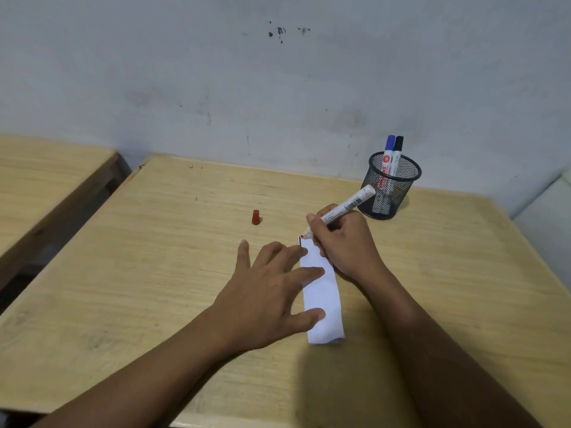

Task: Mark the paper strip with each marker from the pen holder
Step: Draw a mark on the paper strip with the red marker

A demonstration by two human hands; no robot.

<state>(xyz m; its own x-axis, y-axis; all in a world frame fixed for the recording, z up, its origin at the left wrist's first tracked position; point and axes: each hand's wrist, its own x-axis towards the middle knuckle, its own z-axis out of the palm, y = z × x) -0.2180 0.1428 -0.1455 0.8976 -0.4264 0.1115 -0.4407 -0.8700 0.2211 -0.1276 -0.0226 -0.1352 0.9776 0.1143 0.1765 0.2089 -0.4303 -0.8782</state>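
Note:
A white paper strip (323, 296) lies lengthwise on the wooden table (160, 273). My left hand (265, 291) rests flat with spread fingers, its fingertips pressing the strip's left edge. My right hand (346, 242) grips a white marker with a red tip (346, 206), the tip touching the strip's far left corner, where a dark line shows. The marker's red cap (255, 217) stands alone on the table, left of the strip. A black mesh pen holder (391, 186) at the back right holds a blue-capped marker (388, 152) and a black-capped marker (398, 154).
A stained white wall rises directly behind the table. A second wooden table (46, 177) stands to the left across a narrow gap. A pale object (550, 217) sits at the far right edge.

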